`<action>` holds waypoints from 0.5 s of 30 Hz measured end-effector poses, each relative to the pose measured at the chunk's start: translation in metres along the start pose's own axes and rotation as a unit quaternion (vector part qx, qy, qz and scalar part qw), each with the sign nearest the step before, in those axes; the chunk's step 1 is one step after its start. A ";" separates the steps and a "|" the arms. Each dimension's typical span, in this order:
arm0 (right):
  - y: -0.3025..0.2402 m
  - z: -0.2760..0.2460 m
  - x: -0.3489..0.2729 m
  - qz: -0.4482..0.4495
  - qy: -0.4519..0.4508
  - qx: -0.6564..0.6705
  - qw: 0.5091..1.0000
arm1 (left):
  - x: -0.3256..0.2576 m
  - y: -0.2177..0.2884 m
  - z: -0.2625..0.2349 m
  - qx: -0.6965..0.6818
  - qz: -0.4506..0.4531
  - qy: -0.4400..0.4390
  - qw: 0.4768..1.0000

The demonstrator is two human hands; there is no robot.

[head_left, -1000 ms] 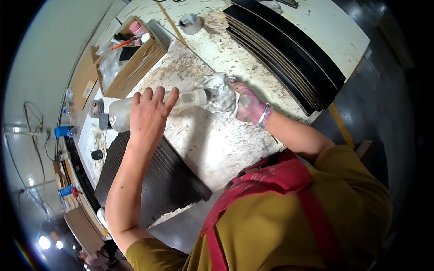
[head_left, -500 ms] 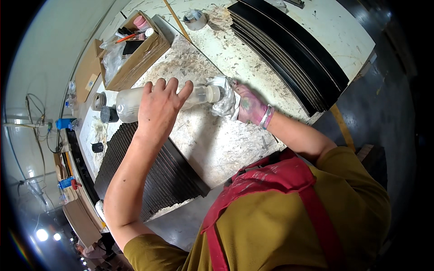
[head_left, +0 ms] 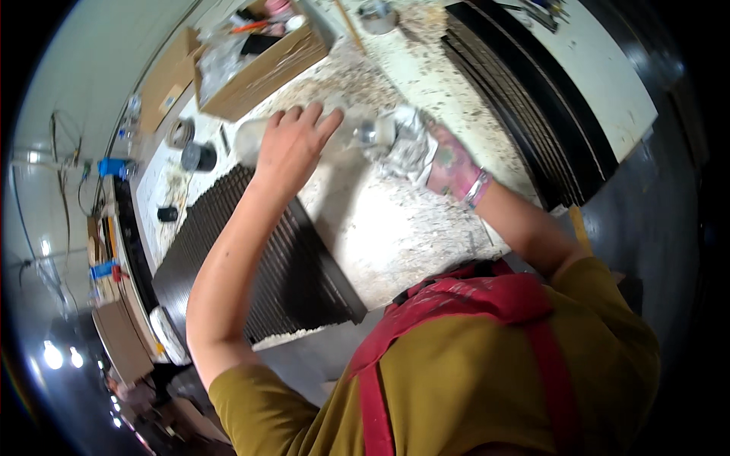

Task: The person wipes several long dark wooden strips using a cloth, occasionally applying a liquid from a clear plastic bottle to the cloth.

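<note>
My left hand (head_left: 295, 146) is wrapped over a clear plastic bottle (head_left: 251, 141), which lies tilted nearly level above the worktable. The bottle's mouth points right, against a crumpled white rag (head_left: 409, 152). That rag is bunched in my right hand (head_left: 452, 163), which is stained pink and purple and has a band at the wrist. Some of my right fingers are hidden behind the cloth. Below my left forearm lies a row of dark ribbed strips (head_left: 293, 266). Whether liquid is coming out of the bottle cannot be made out.
A cardboard box (head_left: 266, 76) of bags and small items stands at the back left. Beside it are a dark jar (head_left: 199, 156) and a round lid (head_left: 180, 133). Long black curved strips (head_left: 532, 99) are stacked at the right. A tape roll (head_left: 378, 17) sits at the back.
The view has shifted, so the table things sit farther right and higher. Both hands keep hold of the bottle and the rag, with the bottle mouth still at the rag.
</note>
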State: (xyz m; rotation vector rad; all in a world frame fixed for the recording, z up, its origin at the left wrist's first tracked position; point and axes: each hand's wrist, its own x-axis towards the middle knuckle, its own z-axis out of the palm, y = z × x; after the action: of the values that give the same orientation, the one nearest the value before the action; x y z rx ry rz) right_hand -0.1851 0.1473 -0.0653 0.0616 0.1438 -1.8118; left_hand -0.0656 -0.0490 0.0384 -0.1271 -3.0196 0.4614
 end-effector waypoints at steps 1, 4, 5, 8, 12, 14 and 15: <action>-0.002 0.014 0.006 0.005 0.003 -0.022 1.000 | -0.001 -0.005 0.005 -0.020 -0.014 0.015 1.000; -0.010 0.038 0.038 0.003 -0.029 -0.041 0.999 | -0.007 -0.036 0.021 -0.079 -0.105 0.084 0.988; -0.015 0.036 0.049 0.021 -0.131 -0.003 0.991 | -0.006 -0.048 0.028 -0.090 -0.133 0.123 0.979; -0.009 0.061 0.066 -0.053 0.070 -0.152 0.984 | -0.003 -0.076 0.045 -0.183 -0.221 0.258 0.922; 0.005 0.044 0.061 -0.038 0.162 -0.157 0.973 | -0.036 -0.126 0.103 -0.453 -0.367 0.326 0.744; -0.002 0.012 0.050 0.011 0.130 -0.078 0.988 | -0.042 -0.127 0.113 -0.445 -0.394 0.315 0.740; 0.001 0.005 0.043 0.026 0.121 -0.036 0.992 | -0.047 -0.126 0.116 -0.436 -0.423 0.302 0.735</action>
State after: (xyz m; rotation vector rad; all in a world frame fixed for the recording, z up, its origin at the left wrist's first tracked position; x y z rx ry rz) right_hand -0.1943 0.1047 -0.0652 0.2314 0.3769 -1.7410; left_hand -0.0384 -0.2076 -0.0373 0.8260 -2.0384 -0.8950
